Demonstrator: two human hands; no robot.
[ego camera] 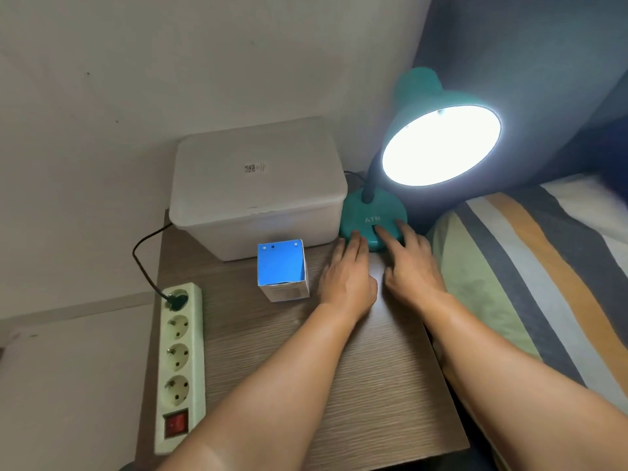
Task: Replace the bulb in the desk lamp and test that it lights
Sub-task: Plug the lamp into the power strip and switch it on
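Lamp (438, 144) lit, looks light and tippy: both hands (346, 280) flat, holding nothing, steadying its base (360, 212).

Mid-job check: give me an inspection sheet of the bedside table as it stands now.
Surface: wood-grain table, no spills seen.
Job's things: teal lamp lit, shade glowing; bulb box upright.
Clutter: lidded plastic bin behind the box.
Grippers: left hand fingertips on the lamp base; right hand index finger at the base switch.
Cables: black cord plugged into power strip, its red switch on.
Surroundings: wall, striped pillow.
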